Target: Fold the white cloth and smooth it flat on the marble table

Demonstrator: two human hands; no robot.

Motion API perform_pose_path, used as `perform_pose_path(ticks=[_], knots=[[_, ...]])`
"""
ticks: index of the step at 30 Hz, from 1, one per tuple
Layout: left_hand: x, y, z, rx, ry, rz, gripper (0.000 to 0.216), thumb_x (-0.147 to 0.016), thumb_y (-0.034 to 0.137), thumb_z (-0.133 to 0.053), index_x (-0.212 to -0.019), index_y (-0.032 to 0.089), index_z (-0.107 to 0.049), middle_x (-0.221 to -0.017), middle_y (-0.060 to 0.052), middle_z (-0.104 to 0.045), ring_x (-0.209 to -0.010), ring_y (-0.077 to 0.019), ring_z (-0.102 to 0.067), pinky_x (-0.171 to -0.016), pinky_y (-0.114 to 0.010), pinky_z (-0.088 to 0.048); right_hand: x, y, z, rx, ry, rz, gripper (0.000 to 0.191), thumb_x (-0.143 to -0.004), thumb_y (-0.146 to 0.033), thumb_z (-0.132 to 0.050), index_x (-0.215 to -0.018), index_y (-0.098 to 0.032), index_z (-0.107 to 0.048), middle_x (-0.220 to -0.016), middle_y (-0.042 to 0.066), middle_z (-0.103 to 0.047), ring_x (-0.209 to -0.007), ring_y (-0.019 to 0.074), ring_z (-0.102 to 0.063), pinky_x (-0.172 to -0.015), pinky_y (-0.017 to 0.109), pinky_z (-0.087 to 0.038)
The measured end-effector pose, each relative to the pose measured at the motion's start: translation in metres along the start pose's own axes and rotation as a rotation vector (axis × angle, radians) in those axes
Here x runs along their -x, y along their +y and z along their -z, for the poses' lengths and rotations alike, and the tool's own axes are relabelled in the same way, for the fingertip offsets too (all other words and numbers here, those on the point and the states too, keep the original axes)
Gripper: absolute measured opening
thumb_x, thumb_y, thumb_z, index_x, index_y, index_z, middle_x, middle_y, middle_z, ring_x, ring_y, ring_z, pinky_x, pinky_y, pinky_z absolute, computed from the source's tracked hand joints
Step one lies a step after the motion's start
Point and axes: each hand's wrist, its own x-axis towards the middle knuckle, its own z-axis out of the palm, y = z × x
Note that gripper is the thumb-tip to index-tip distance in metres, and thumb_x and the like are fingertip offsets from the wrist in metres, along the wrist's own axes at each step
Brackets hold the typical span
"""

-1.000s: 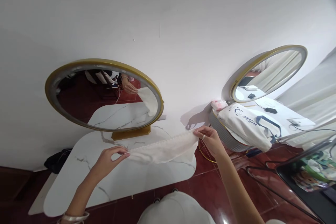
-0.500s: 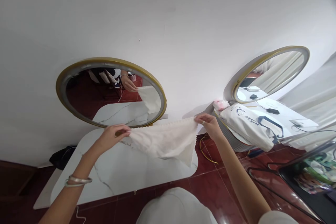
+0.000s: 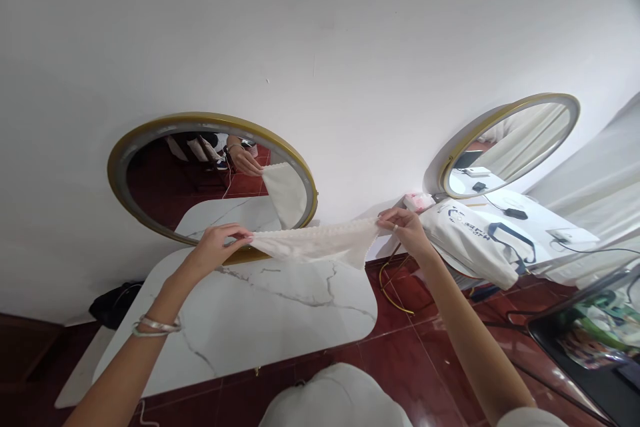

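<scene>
Cloth (image 3: 320,243), white and textured, hangs stretched between my two hands above the far edge of the marble-patterned table (image 3: 260,320). Containers first: the only one I can make out is a white tote bag (image 3: 473,237) with dark blue print, lying on its side on the second table at about three o'clock from the cloth; I cannot tell what is in it. A small pink-and-white packet (image 3: 417,201) sits just beyond it, at one o'clock from my right hand.

My left hand (image 3: 217,247) pinches the cloth's left corner between thumb and fingertips, closed tight on the fabric. My right hand (image 3: 406,225) does the same at the right corner, fingers clamped on the edge, a ring on one finger. So the cloth runs from nine o'clock of my right hand across to three o'clock of my left, its top edge pulled nearly straight and a loose fold sagging below, clear of the tabletop.

Behind it, at twelve o'clock, stands the gold-rimmed oval mirror (image 3: 150,130), which reflects a hand and the cloth.
</scene>
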Motion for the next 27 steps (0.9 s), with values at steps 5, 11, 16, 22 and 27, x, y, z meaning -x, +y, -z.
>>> perform_pose_path(ticks=[5, 11, 16, 22, 27], knots=[[0.022, 0.000, 0.002, 0.047, -0.103, 0.033, 0.038, -0.081, 0.058, -0.057, -0.080, 0.024, -0.073, -0.094, -0.004, -0.074, -0.084, -0.0196, -0.067, -0.069, -0.025, -0.053, 0.028, -0.009, -0.001, 0.062, -0.066, 0.001, 0.028, -0.062, -0.042, -0.085, -0.064, -0.021, -0.067, -0.075, 0.002, -0.067, -0.072, 0.0149, -0.062, -0.067, 0.029, -0.052], [0.041, 0.002, 0.007, 0.065, -0.169, 0.050, 0.035, -0.081, 0.057, -0.059, -0.080, 0.025, -0.074, -0.093, -0.002, -0.075, -0.081, -0.0177, -0.068, -0.075, -0.024, -0.054, 0.052, -0.015, -0.003, 0.006, -0.202, -0.069, 0.024, -0.066, -0.037, -0.084, -0.064, -0.021, -0.067, -0.072, 0.001, -0.065, -0.071, 0.0137, -0.061, -0.065, 0.027, -0.050], [0.031, 0.000, -0.004, 0.059, -0.084, 0.056, 0.037, -0.082, 0.058, -0.057, -0.080, 0.024, -0.073, -0.091, -0.002, -0.075, -0.078, -0.0175, -0.068, -0.070, -0.023, -0.054, 0.038, 0.000, -0.001, 0.002, -0.141, -0.119, 0.025, -0.061, -0.038, -0.087, -0.064, -0.021, -0.068, -0.071, 0.001, -0.068, -0.068, 0.0134, -0.062, -0.064, 0.026, -0.051], [0.024, 0.009, -0.014, 0.045, 0.107, 0.028, 0.036, -0.083, 0.056, -0.056, -0.078, 0.024, -0.071, -0.089, -0.002, -0.075, -0.078, -0.0176, -0.068, -0.072, -0.024, -0.055, 0.029, 0.001, 0.006, 0.097, 0.025, -0.018, 0.025, -0.061, -0.042, -0.086, -0.066, -0.023, -0.070, -0.072, 0.002, -0.070, -0.071, 0.0172, -0.065, -0.066, 0.030, -0.054], [0.055, 0.018, -0.011, 0.047, 0.023, 0.023, 0.031, -0.082, 0.055, -0.059, -0.079, 0.026, -0.068, -0.083, 0.000, -0.074, -0.077, -0.0183, -0.068, -0.074, -0.026, -0.054, 0.064, -0.024, 0.016, 0.186, -0.032, -0.021, 0.027, -0.066, -0.035, -0.084, -0.089, -0.027, -0.072, -0.072, 0.001, -0.069, -0.069, 0.0179, -0.064, -0.066, 0.031, -0.054]])
